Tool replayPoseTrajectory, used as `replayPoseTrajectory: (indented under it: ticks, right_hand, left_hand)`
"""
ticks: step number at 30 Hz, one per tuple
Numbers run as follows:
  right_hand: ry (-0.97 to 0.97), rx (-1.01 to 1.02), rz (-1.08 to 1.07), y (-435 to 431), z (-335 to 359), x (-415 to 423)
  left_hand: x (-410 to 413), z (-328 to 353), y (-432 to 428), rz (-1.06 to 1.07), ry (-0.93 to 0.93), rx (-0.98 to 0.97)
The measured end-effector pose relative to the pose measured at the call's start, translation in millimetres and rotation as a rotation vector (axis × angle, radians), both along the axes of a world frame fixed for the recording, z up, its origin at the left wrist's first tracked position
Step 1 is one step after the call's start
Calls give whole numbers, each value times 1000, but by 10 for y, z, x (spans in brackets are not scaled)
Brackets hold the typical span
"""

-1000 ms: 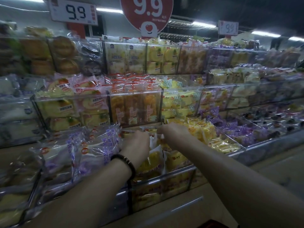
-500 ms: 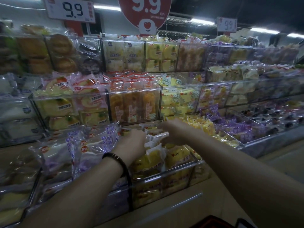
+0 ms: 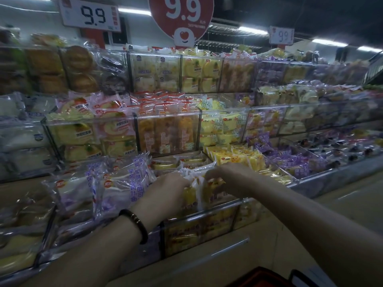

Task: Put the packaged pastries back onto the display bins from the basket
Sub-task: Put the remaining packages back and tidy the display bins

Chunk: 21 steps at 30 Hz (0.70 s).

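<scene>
Both hands are in the front clear bin (image 3: 209,222). Right hand (image 3: 228,179): fingers curled over the top edge of a yellow pastry packet (image 3: 211,190), which stands upright in the bin between the two hands. Left hand (image 3: 165,192): against the packet's other side, fingers hidden, grip cannot be told. Bracelet (image 3: 134,224) on left wrist. Purple-printed packets (image 3: 124,187) just left of left hand. Red basket (image 3: 261,275) below right forearm.

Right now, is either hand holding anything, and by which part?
Both hands are on the yellow pastry packets standing in the front bin: the left hand grips their crimped top edges, the right hand curls over one packet's top.
</scene>
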State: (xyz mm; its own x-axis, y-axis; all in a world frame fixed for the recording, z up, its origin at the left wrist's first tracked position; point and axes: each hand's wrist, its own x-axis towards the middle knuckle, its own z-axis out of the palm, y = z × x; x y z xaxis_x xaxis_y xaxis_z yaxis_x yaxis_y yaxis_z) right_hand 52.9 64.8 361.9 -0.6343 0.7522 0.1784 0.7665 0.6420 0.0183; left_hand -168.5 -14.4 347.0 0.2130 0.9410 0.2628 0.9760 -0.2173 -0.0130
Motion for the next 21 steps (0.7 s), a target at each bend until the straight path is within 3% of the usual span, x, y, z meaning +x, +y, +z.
replayPoseTrajectory:
  ticks: [5,12,21]
  right_hand:
    - [1,191,-102,-52,-12,-175]
    - [-81,337,-78,-125,-132,-317]
    - [-111,243,-104,-190,-256,-385]
  left_hand:
    - [90,71,-13,87,10,-87]
    - [117,113,62,106,-21,-142]
    - [91,37,84,65,12,-171]
